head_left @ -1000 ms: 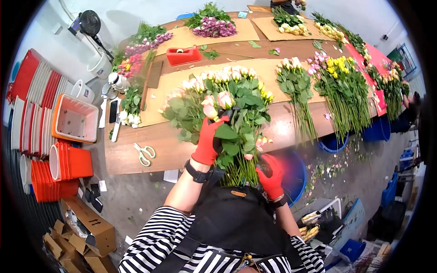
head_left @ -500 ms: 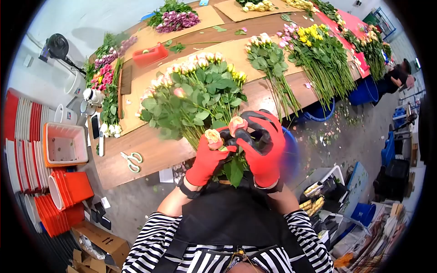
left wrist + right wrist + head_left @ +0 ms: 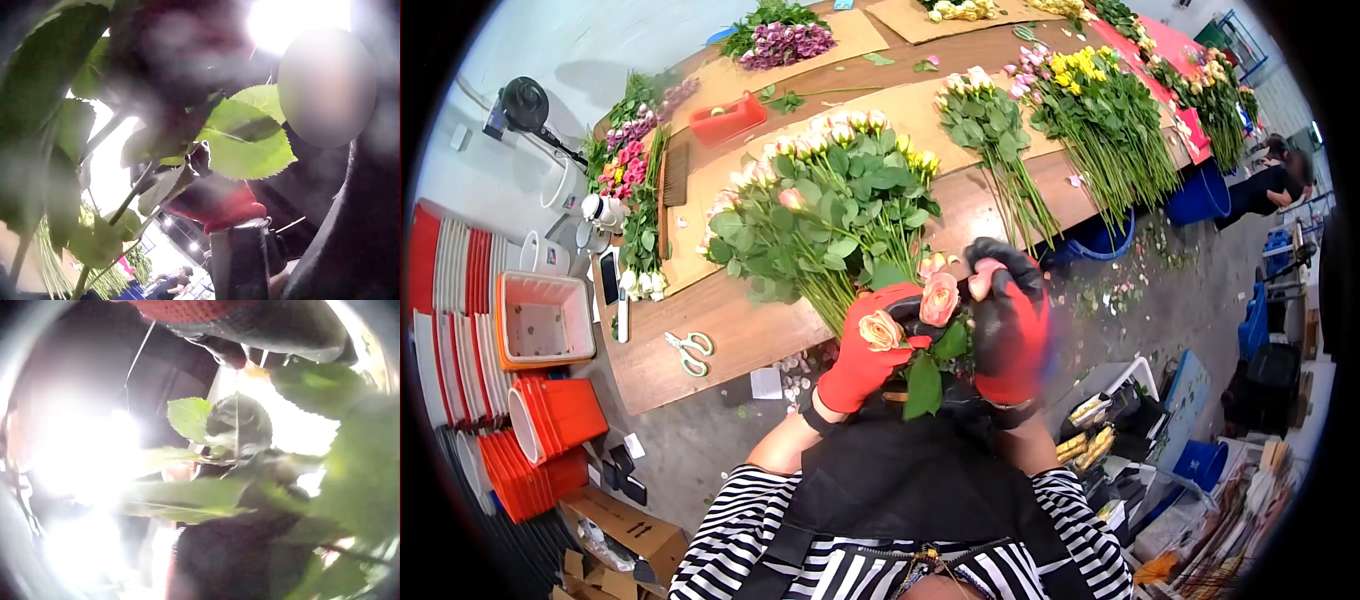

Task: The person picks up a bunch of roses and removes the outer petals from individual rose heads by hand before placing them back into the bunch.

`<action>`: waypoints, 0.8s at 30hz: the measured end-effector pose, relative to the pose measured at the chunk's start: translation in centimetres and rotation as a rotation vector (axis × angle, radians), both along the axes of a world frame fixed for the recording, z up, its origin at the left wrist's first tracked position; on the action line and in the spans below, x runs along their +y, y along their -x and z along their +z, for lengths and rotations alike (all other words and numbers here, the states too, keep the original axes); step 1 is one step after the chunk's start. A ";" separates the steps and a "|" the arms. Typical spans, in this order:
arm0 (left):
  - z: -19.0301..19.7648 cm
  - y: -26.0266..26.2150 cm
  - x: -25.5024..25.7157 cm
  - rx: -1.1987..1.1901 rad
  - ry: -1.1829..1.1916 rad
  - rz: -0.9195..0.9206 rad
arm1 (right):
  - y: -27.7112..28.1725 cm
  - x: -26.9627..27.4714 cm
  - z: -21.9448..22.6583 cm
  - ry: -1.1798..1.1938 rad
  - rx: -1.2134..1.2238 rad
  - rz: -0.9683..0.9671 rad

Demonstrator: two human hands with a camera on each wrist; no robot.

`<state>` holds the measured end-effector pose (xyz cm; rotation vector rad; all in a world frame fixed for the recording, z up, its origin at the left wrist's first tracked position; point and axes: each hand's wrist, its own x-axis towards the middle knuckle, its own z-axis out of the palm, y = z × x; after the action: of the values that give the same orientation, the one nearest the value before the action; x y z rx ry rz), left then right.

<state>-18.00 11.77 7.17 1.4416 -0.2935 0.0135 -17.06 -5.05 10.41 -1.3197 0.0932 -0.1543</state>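
Note:
My left hand [image 3: 855, 360], in a red glove with black palm, grips a few peach-pink rose stems in front of the apron. One rose bloom [image 3: 880, 330] rests over its fingers, and another rose [image 3: 940, 298] stands just to the right. Beside that, my gloved right hand [image 3: 1012, 345] pinches a pink petal [image 3: 982, 281] between thumb and fingers; it is blurred. Serrated leaves [image 3: 922, 385] hang below the blooms. In the left wrist view a leaf [image 3: 250, 140] and dark stems fill the front. Leaves [image 3: 237, 425] also crowd the right wrist view, under a red-and-black glove.
A large bunch of roses [image 3: 820, 210] lies on the wooden table [image 3: 750, 345], near scissors [image 3: 690, 353]. Further right lie more rose bunches [image 3: 1000, 150] and yellow flowers [image 3: 1080, 70]. Blue buckets [image 3: 1105, 240] stand below the edge. Orange bins [image 3: 550, 410] stack at left; another person [image 3: 1270, 185] is at right.
My left hand has come away from the large bunch, holding roses near my chest. My right hand came up to the blooms, then moved slightly right with a petal. The view has turned rightward.

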 end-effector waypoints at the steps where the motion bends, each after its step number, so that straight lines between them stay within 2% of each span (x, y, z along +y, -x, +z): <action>1: 0.2 0.0 0.0 -0.047 -0.028 0.001 | 0.3 0.1 0.8 0.058 -0.028 -0.131; 2: 0.3 0.1 0.0 -0.092 -0.056 0.001 | 0.7 0.2 1.2 0.116 -0.054 -0.264; 8: 0.9 0.3 -0.7 -0.097 -0.110 0.049 | 2.4 -2.7 2.4 0.753 -0.589 -0.022; 13: 0.5 0.4 -0.8 -0.111 -0.173 0.079 | 2.3 -0.8 3.2 0.987 -0.561 -0.086; 16: -0.1 0.7 -1.2 -0.080 -0.147 0.127 | 1.8 -0.6 1.7 0.973 -0.597 -0.129; 21: -0.8 1.4 -1.6 0.117 0.024 0.116 | 1.6 0.0 0.9 0.707 -0.510 -0.147; 23: -0.6 1.6 -2.1 0.079 0.065 0.167 | 1.7 0.6 0.6 0.549 -0.435 -0.184; 24: -0.5 1.7 -2.3 0.060 0.087 0.193 | 1.6 0.6 0.5 0.587 -0.451 -0.199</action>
<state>-19.72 9.49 6.66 1.3768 -0.1025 0.1376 -18.69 -4.46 10.92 -1.8242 -0.2216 -0.6845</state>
